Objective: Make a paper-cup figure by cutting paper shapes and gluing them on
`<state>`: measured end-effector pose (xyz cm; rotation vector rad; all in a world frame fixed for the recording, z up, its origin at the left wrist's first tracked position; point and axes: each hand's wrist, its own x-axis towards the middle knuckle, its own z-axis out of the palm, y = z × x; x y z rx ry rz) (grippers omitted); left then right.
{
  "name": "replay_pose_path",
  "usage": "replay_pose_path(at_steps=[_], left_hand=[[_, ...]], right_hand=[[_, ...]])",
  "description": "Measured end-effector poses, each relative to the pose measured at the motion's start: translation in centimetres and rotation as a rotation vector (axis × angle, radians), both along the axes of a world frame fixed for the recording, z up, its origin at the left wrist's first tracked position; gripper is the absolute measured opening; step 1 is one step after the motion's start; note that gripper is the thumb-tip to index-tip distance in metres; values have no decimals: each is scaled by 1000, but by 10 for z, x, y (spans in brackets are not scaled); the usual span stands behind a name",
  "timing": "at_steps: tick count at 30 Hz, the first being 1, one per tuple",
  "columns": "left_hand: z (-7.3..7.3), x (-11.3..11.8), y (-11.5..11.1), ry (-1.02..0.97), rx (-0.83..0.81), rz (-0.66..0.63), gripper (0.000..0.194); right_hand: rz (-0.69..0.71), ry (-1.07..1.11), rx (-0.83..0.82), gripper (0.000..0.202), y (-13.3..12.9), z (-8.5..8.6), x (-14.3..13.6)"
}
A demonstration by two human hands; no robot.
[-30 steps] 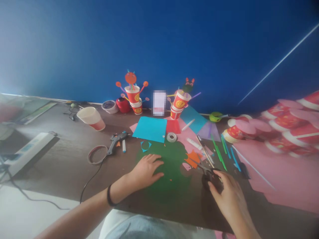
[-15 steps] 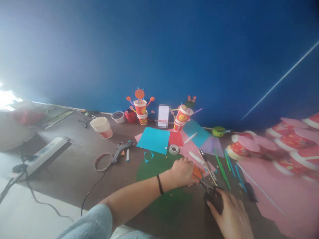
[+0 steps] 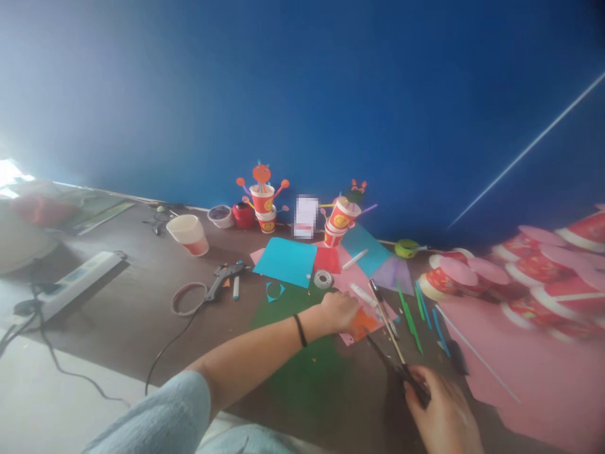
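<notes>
My left hand, with a dark band on its wrist, is closed on a piece of orange paper. The paper sticks out to the right of the fingers, over the pink sheets. My right hand grips a pair of black-handled scissors at lower right. Their dark blades point up and left, just below the orange paper. A pencil-like stick and a dark pen lie between the paper and the scissors. Beneath my left forearm is a round green patch on the dark table.
Around lie a blue sheet, a tape roll, a glue gun with its cord, and green strips. Cup figures stand by the wall. Decorated red cups are at right, a power strip at left.
My right hand has drawn the scissors slightly away from the orange paper, and their handles look closer together. My left hand keeps the paper. The whole view has shifted a little.
</notes>
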<state>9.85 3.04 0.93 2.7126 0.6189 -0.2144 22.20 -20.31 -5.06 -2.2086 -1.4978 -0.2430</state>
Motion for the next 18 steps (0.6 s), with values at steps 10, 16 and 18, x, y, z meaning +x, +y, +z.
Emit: replay_pose_path(at_steps=[10, 16, 18], left_hand=[[12, 2, 3, 13, -44, 16, 50], [0, 0, 2, -91, -157, 116, 38], [-1, -3, 2, -168, -225, 168, 26]], right_hand=[[-210, 294, -46, 23, -32, 4, -25], [-227, 265, -13, 24, -26, 5, -28], [-188, 249, -32, 21, -23, 4, -30]])
